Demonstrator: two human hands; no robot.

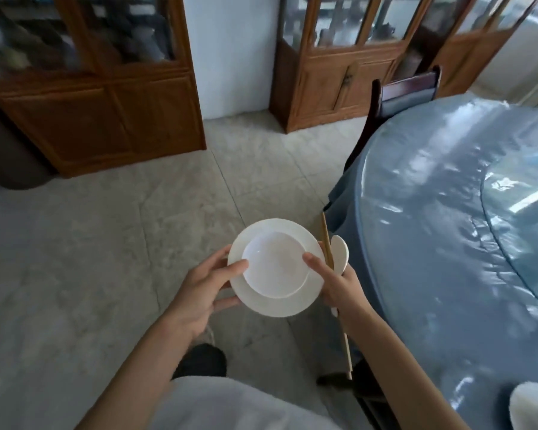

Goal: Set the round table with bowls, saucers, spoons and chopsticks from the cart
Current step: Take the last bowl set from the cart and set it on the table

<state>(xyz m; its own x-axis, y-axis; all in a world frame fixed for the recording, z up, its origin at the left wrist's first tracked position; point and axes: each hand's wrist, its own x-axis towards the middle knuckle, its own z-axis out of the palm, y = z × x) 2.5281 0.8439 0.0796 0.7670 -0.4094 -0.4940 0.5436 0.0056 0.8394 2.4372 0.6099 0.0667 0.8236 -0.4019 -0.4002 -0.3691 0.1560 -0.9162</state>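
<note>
The left hand grips the left edge of a white saucer carrying a white bowl, held above the floor. The right hand clasps the right edge along with chopsticks and a white spoon. The round table, covered in blue cloth, stands just to the right.
</note>
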